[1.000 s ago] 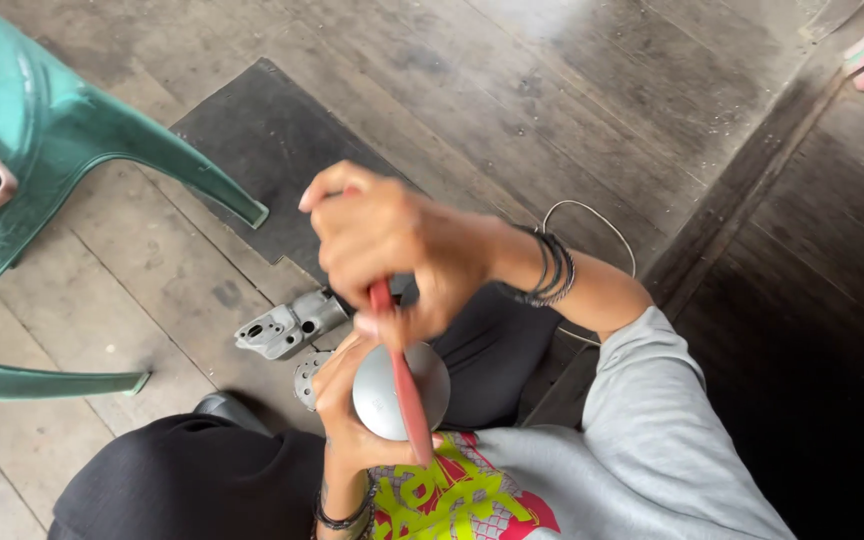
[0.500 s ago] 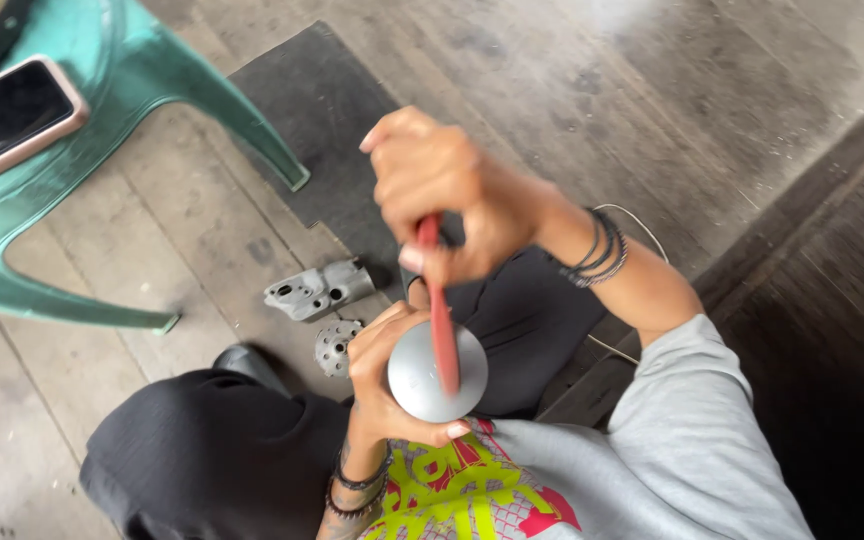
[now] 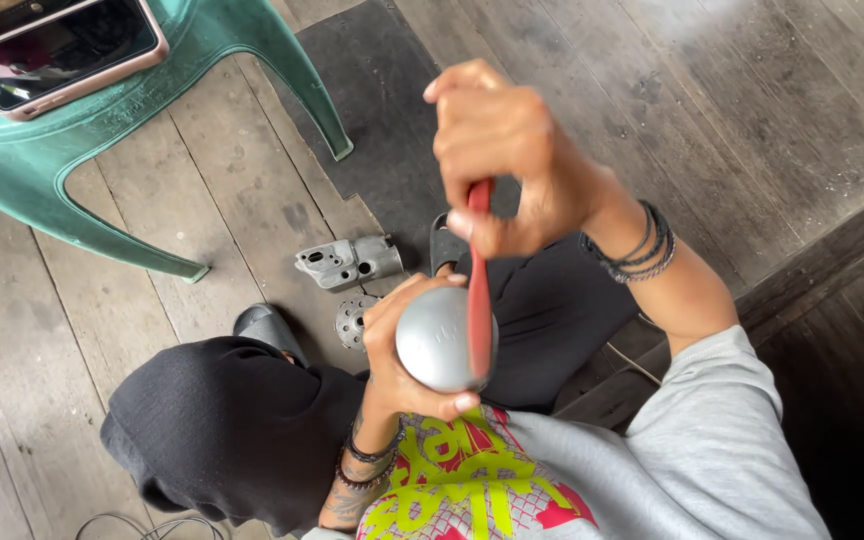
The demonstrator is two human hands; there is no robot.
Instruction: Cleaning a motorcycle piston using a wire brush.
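One round silver metal part (image 3: 434,340) sits in front of the person's chest, cupped from the left by the left hand (image 3: 402,350), whose fingers curl around it. One red-handled tool (image 3: 478,290) crosses the part's right side; the right hand (image 3: 512,160), above the part, is closed in a fist around the tool's upper end. Each wrist carries dark bracelets. Two smaller grey metal pieces lie on the plank floor up and left of the silver part: a blocky housing (image 3: 348,262) and a round perforated disc (image 3: 356,320). One dark mat (image 3: 382,110) lies beyond them. Far up-left of the part, a green plastic chair (image 3: 112,150) holds one phone (image 3: 67,50), screen up.
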